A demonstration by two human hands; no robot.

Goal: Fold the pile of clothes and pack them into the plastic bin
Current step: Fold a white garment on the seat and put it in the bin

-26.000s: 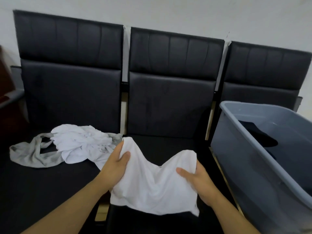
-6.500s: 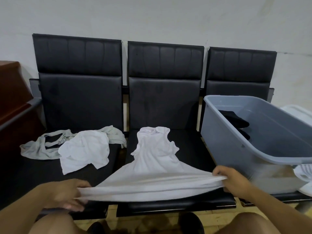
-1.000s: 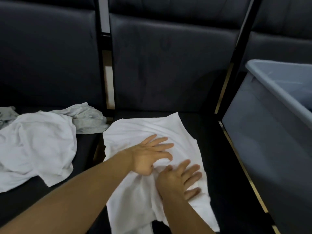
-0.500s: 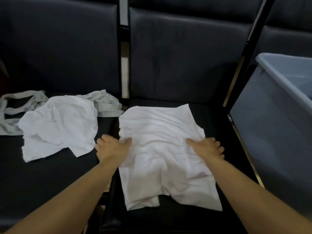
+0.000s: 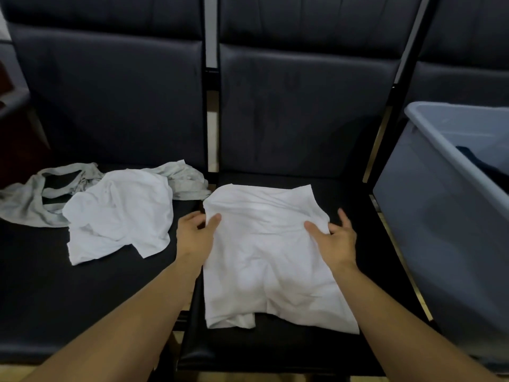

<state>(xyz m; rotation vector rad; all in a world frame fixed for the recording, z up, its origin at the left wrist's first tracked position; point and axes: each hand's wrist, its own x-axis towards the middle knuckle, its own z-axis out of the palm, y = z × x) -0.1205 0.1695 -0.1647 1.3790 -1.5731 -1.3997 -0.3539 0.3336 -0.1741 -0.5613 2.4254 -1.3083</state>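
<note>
A white garment (image 5: 264,252), partly folded into a rough rectangle, lies on the middle black seat. My left hand (image 5: 195,235) holds its left edge, thumb on top of the cloth and fingers beneath the edge. My right hand (image 5: 334,238) pinches its right edge the same way. On the left seat lies a crumpled white shirt (image 5: 118,213) over a grey-green garment (image 5: 30,199). The grey plastic bin (image 5: 440,216) stands on the right seat, with dark clothing (image 5: 479,161) inside.
Three black padded seats in a row with tall backrests (image 5: 300,106) behind. A gap with metal frame (image 5: 212,128) separates the left and middle seats. A brown piece of furniture (image 5: 11,128) is at far left.
Both hands have gone from pressing on the middle of the garment to its left and right edges, and now take hold of them. The view has pulled back slightly.
</note>
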